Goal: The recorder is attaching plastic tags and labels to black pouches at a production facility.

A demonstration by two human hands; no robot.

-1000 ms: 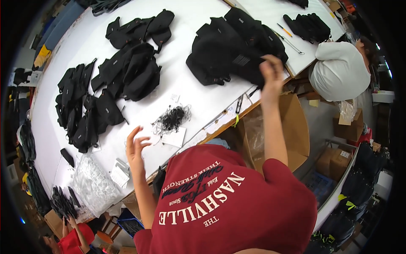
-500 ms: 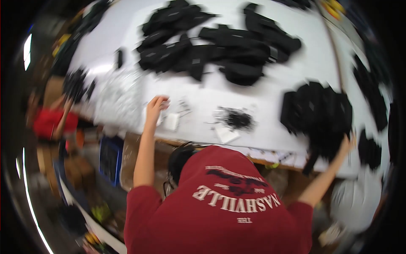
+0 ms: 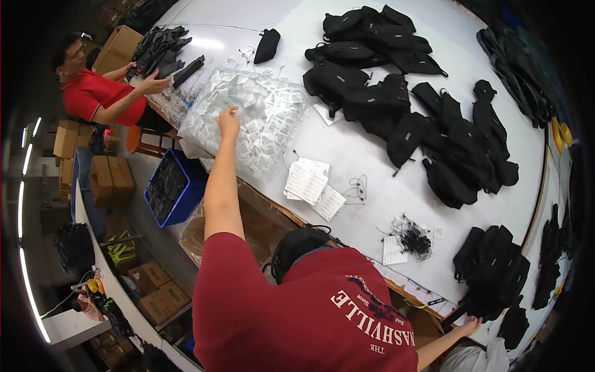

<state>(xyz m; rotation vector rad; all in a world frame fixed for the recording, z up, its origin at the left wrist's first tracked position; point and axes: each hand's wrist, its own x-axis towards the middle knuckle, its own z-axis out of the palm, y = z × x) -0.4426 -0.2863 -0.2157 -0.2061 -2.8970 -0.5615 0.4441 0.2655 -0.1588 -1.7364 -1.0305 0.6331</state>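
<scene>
My left hand (image 3: 228, 123) hovers over or rests on a large clear plastic bag (image 3: 204, 118) filled with small white printed labels. Its fingers are curled together, and whatever may be in them is too small to make out. At the lower right, my right hand (image 3: 471, 325) is at the near end of a pile of black fabric pouches (image 3: 493, 266). Its fingers are closed at the edge of the lowest pouch, partly hidden by the dark cloth. White printed cards (image 3: 308, 181) lie stacked between my hands, beside a tangle of thin black strings (image 3: 414, 239).
A larger heap of black pouches (image 3: 396, 99) covers the far table. At the far left a co-worker in a red shirt (image 3: 114, 99) handles dark pieces (image 3: 161, 49). A blue crate (image 3: 176, 189) stands on the floor beside the table, near cardboard boxes (image 3: 111, 180).
The view has swung left and sharpened. My left hand has moved from beside the white cards to the bag of labels. My right hand stays by the near pouch pile.
</scene>
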